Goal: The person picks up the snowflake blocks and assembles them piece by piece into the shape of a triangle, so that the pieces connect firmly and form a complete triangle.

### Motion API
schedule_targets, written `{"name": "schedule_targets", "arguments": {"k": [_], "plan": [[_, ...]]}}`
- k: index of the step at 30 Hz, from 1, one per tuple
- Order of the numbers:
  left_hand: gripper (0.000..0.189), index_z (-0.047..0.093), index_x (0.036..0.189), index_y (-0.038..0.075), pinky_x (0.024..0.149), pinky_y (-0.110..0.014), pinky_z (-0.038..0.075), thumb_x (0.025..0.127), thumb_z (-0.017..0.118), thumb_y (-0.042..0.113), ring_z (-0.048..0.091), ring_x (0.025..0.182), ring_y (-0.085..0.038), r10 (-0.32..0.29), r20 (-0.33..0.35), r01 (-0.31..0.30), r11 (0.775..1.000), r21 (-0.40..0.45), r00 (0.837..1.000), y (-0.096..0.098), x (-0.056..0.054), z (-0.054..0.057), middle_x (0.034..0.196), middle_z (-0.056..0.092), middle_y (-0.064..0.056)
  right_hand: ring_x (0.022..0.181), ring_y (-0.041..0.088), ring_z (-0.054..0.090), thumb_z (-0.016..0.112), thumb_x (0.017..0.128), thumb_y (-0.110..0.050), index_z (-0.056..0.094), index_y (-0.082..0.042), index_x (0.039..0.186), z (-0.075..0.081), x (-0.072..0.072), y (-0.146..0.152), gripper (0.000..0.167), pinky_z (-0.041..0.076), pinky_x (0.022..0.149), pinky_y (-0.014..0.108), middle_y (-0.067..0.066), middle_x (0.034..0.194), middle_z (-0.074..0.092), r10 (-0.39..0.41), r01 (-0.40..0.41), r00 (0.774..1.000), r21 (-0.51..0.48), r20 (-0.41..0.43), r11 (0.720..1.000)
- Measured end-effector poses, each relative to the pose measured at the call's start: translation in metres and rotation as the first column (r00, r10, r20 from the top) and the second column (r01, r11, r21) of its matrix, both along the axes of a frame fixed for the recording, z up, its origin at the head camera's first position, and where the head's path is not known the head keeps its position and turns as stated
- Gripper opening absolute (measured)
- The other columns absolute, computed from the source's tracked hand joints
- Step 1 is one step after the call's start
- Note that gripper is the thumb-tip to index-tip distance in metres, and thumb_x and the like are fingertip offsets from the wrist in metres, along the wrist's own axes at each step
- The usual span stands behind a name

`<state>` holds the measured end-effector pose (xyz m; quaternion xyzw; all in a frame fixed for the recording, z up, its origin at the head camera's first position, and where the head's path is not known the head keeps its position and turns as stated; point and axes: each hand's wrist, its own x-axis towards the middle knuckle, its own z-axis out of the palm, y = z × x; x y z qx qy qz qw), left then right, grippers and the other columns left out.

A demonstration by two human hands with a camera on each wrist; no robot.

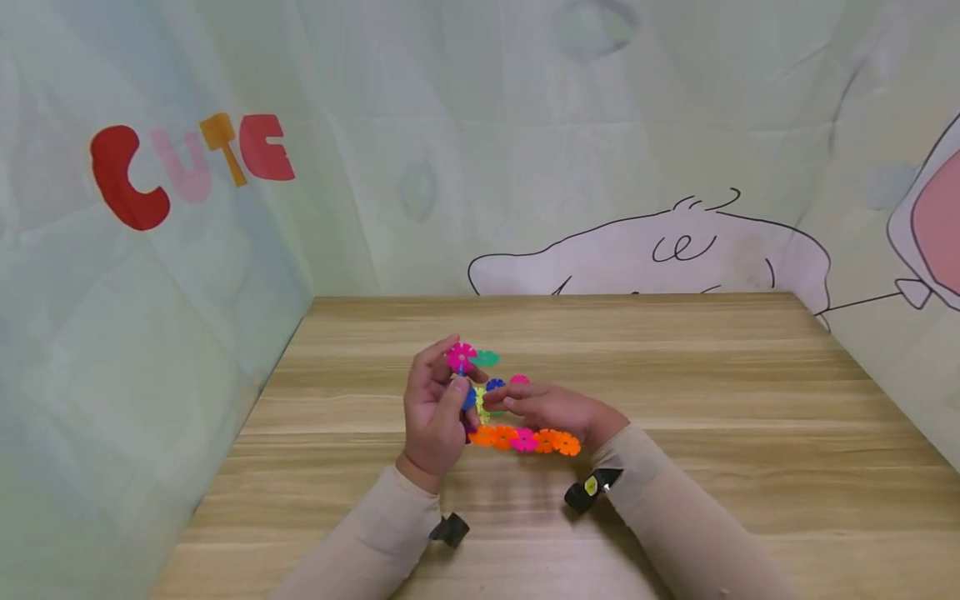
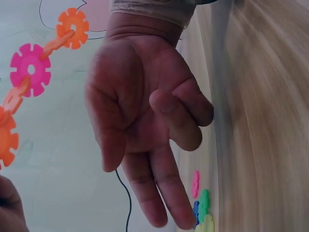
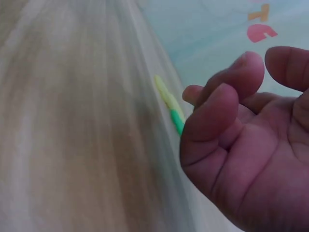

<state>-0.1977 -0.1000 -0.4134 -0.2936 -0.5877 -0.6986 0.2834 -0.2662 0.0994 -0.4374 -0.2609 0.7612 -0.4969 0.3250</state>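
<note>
My left hand [image 1: 437,408] grips a string of interlocking plastic flower discs, its thumb on a blue disc [image 1: 469,397]. Above the thumb are a pink disc [image 1: 461,357] and a green disc [image 1: 486,358]. Out to the right runs a row of orange discs [image 1: 566,443] with a pink disc [image 1: 525,440] in the middle. Beside it my right hand [image 1: 558,408] holds nothing, its fingers loosely bent. In the left wrist view the right hand's palm [image 2: 140,96] fills the middle, with part of the left hand [image 2: 10,208] at lower left. The right wrist view shows the right hand [image 3: 260,150] without the string.
Behind the hands, more flower discs lie on the wooden table [image 1: 675,350]: yellow [image 1: 482,404], dark blue [image 1: 495,385] and pink [image 1: 519,380]. A printed cloth wall [image 1: 390,208] stands at the back and left. Small black cameras are strapped at both wrists.
</note>
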Motion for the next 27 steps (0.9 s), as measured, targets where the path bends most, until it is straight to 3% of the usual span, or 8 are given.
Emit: {"name": "schedule_targets", "arguments": {"k": [4,8,14,20,24,27], "plan": [[0.041,0.04,0.14,-0.013,0.041,-0.025,0.049,0.101,0.038,-0.003,0.058,0.059,-0.017,0.01,0.028,-0.01,1.0,0.009,1.0,0.0,0.001,0.001,0.097,0.068,-0.005,0.154,0.034,0.038,0.046,0.11,-0.038,0.053,-0.018,0.156,0.0,0.002,-0.001,0.051,0.027,0.126,0.061,0.003,0.16,0.052,0.052,-0.049,0.998,0.07,-0.03,0.996],[0.041,0.04,0.141,-0.01,0.043,-0.024,0.05,0.101,0.037,-0.002,0.056,0.056,-0.019,0.012,0.05,-0.013,1.0,0.024,0.999,0.001,0.002,0.001,0.098,0.068,-0.004,0.153,0.035,0.038,0.048,0.108,-0.04,0.058,-0.022,0.153,0.003,0.005,0.0,0.048,0.024,0.126,0.063,0.003,0.157,0.055,0.04,-0.032,0.997,0.132,-0.06,0.991],[0.042,0.043,0.144,-0.004,0.044,-0.022,0.051,0.102,0.037,-0.002,0.055,0.054,-0.013,0.017,0.07,-0.02,0.998,0.055,0.997,0.001,0.002,0.0,0.098,0.069,-0.004,0.142,0.034,0.05,0.054,0.106,-0.036,0.071,-0.021,0.134,0.01,0.003,0.007,0.037,0.035,0.121,0.062,0.005,0.144,0.063,-0.021,0.051,0.99,0.216,-0.14,0.975],[0.043,0.046,0.144,0.002,0.046,-0.022,0.052,0.102,0.038,-0.001,0.054,0.051,-0.013,0.024,0.057,-0.026,0.998,0.048,0.998,-0.002,0.0,-0.002,0.098,0.068,0.0,0.11,0.024,0.065,0.062,0.101,-0.017,0.077,-0.009,0.116,0.015,-0.001,0.013,0.022,0.054,0.104,0.051,0.003,0.117,0.074,-0.083,0.15,0.959,0.238,-0.271,0.96],[0.046,0.051,0.144,0.014,0.047,-0.021,0.052,0.103,0.038,-0.001,0.055,0.053,-0.013,0.023,0.062,-0.025,0.999,0.038,0.998,-0.002,0.0,-0.002,0.098,0.068,0.0,0.095,0.022,0.065,0.069,0.096,-0.008,0.076,-0.007,0.112,0.013,-0.003,0.015,0.017,0.059,0.09,0.042,0.004,0.105,0.073,-0.17,0.246,0.938,0.236,-0.302,0.94],[0.049,0.052,0.143,0.022,0.047,-0.02,0.052,0.103,0.038,-0.001,0.055,0.054,-0.013,0.021,0.067,-0.023,0.999,0.04,0.998,-0.001,0.0,-0.002,0.098,0.068,0.0,0.093,0.022,0.064,0.074,0.092,-0.004,0.076,-0.008,0.113,0.011,-0.003,0.014,0.021,0.059,0.086,0.039,0.006,0.104,0.071,-0.201,0.286,0.929,0.259,-0.31,0.923]]}}
